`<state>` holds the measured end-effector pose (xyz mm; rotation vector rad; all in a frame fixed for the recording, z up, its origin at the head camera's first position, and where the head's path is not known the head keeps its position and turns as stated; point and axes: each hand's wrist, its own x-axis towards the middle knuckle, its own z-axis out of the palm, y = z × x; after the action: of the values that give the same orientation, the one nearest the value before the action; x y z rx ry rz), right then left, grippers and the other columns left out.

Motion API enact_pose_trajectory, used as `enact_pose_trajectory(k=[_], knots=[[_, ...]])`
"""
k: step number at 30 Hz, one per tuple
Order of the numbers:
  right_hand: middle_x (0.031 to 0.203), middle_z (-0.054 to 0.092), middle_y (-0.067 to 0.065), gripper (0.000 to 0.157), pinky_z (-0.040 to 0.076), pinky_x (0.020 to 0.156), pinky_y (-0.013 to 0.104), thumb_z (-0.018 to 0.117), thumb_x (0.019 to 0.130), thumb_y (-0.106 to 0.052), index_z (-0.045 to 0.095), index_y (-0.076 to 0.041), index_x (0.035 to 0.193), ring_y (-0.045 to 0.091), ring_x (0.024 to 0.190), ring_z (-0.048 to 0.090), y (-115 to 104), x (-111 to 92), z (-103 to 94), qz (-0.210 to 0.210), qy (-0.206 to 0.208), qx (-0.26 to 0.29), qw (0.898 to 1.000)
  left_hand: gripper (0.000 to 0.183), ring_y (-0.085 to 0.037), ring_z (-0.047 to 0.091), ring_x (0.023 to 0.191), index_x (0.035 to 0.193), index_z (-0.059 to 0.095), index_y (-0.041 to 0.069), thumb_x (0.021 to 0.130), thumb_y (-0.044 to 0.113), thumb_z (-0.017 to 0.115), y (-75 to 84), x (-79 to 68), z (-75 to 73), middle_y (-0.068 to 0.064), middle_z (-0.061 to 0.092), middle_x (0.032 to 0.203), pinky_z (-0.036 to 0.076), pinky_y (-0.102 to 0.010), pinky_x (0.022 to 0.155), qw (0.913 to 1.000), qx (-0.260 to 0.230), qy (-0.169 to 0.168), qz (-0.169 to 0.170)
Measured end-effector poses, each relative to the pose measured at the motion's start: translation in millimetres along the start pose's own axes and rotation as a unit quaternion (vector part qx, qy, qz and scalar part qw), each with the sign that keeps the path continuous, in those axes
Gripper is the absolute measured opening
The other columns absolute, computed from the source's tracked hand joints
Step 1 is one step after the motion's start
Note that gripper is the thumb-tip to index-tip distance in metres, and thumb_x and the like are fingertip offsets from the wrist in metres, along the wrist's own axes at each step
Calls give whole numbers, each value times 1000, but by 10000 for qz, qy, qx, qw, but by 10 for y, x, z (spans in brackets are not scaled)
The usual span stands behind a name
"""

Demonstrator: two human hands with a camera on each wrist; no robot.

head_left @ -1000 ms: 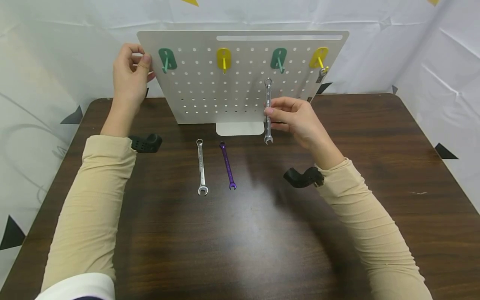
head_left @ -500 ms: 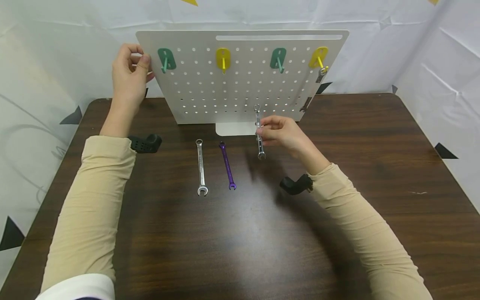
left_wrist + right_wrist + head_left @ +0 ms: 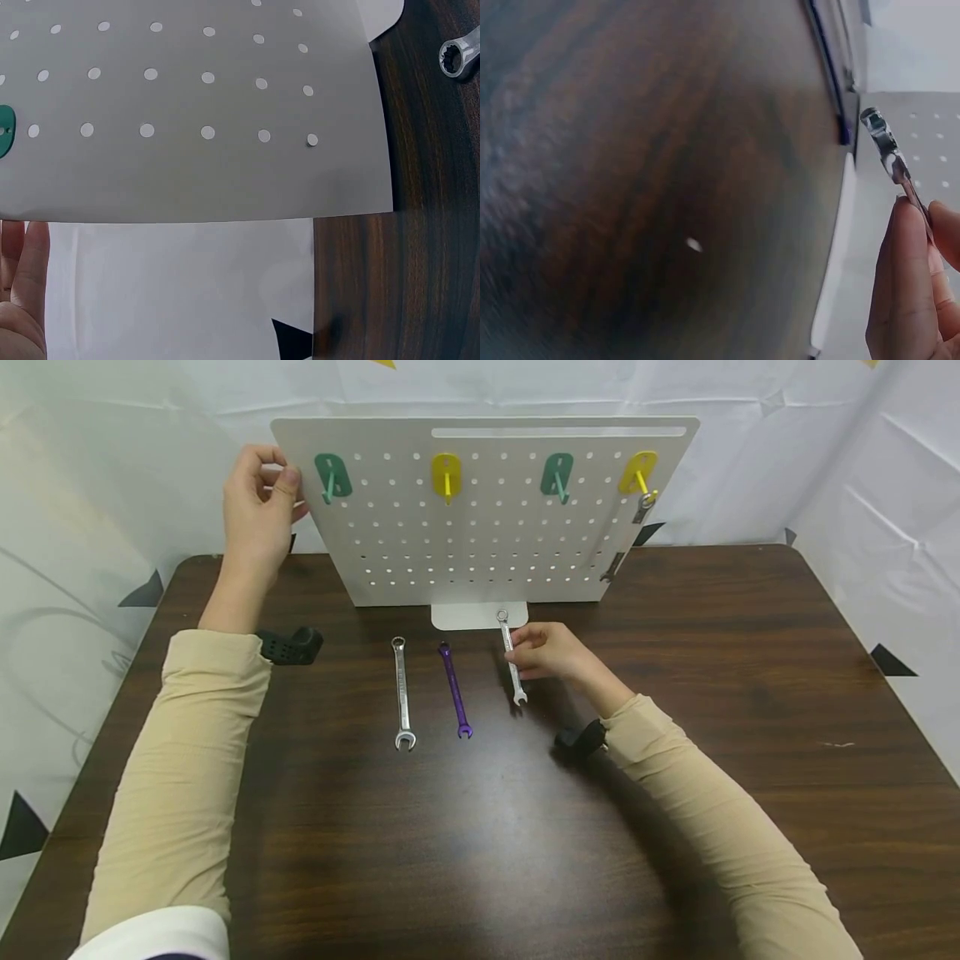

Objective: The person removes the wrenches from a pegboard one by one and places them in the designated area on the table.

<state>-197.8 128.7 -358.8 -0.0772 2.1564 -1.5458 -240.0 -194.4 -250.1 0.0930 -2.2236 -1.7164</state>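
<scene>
My left hand (image 3: 258, 518) grips the left edge of a light grey pegboard (image 3: 390, 435); in the left wrist view its fingertips go behind the board's edge. A silver combination wrench (image 3: 516, 682) is pinched between the thumb and fingers of my right hand (image 3: 551, 652). It is held low, ring end toward the board and overlapping its white foot (image 3: 472, 617), open end toward me. To its left lie a purple combination wrench (image 3: 455, 692) and a longer silver combination wrench (image 3: 402, 693), both with their open ends toward me.
On the pegboard sit a left green hook (image 3: 333, 475), a yellow hook (image 3: 446, 475), another green hook (image 3: 557, 474) and a right yellow hook (image 3: 638, 472). A wrench (image 3: 643, 508) hangs from the right yellow hook. The board stands on a dark wooden table (image 3: 420, 860).
My right hand has brought the silver wrench down and slightly left, from in front of the pegboard to low by its foot. The wrench has tilted flatter. My left hand keeps its grip.
</scene>
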Motion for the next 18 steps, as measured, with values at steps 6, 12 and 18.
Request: enact_pose_trajectory(k=[6, 12, 18], knots=[[80, 58, -2, 31, 60, 71, 25, 61, 89, 3, 51, 12, 117, 4, 69, 58, 56, 43, 74, 165, -142, -235, 9995, 5, 0, 58, 85, 95, 52, 24, 94, 28, 52, 10, -13, -1, 8, 47, 88, 55, -26, 93, 10000, -4, -6, -5], [80, 57, -1, 32, 60, 73, 26, 61, 88, 5, 51, 12, 117, 5, 68, 59, 89, 58, 143, 315, -298, -333, 9985, 5, 0, 58, 85, 95, 51, 24, 93, 29, 52, -3, 1, 1, 7, 47, 88, 56, -24, 91, 10000, -15, -7, 16], [81, 57, 1, 33, 60, 75, 28, 61, 88, 4, 51, 13, 118, 6, 69, 58, 97, 53, 193, 415, -305, -433, 9977, 4, 0, 58, 85, 91, 50, 29, 95, 27, 52, -14, 6, 3, 8, 47, 88, 56, -24, 92, 10000, 48, 5, 33]])
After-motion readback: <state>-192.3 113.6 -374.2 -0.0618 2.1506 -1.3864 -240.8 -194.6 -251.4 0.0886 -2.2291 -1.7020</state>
